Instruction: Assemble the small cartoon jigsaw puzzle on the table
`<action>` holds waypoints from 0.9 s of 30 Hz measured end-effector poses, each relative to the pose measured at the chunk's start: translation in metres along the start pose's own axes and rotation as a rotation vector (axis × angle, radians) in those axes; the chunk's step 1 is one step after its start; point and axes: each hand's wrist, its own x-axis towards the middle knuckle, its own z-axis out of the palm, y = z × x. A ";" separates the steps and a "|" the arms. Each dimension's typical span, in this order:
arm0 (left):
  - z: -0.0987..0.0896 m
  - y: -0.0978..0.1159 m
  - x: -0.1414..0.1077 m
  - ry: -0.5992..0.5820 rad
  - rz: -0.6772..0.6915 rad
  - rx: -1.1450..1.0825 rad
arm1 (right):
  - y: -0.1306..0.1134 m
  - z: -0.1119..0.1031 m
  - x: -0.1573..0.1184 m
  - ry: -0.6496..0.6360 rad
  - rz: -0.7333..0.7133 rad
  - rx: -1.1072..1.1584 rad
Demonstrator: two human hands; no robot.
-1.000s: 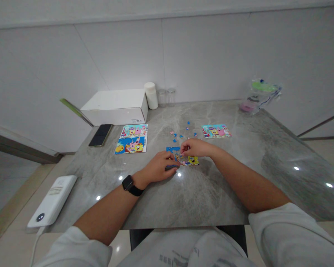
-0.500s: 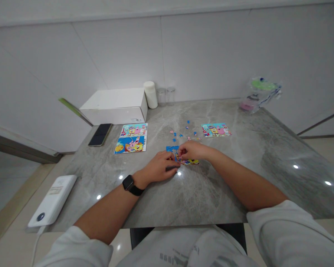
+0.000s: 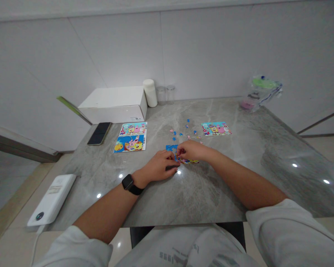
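Observation:
A partly assembled jigsaw puzzle (image 3: 171,147) with a blue and yellow cartoon picture lies flat on the grey table, half covered by my hands. My left hand (image 3: 163,165) rests at its left and near edge, thumb and fingers apart, fingertips touching it. Over its middle is my right hand (image 3: 190,150), thumb and fingers pinched together against the puzzle; what lies between the fingertips is hidden. Several loose jigsaw pieces (image 3: 180,134), blue and pink, are scattered just beyond the puzzle.
Picture cards lie at left (image 3: 130,142) and right (image 3: 216,128). A phone (image 3: 99,133), a white box (image 3: 114,105), a white bottle (image 3: 150,92) and two glasses (image 3: 170,95) stand farther back. A plastic bag (image 3: 260,94) sits back right, a white corded device (image 3: 52,199) at the left edge.
My right hand has shifted very slightly left over the puzzle, still pinched. My left hand stays at the puzzle's edge. The whole view has moved a little.

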 end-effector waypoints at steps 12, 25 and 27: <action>-0.002 0.001 0.000 -0.016 0.002 0.020 | -0.004 0.002 -0.001 -0.015 -0.002 -0.014; 0.000 0.000 0.000 -0.009 0.008 0.017 | 0.001 -0.022 -0.008 0.064 0.055 -0.127; 0.000 0.001 0.000 -0.007 0.008 0.013 | 0.000 -0.020 -0.008 0.036 0.056 -0.139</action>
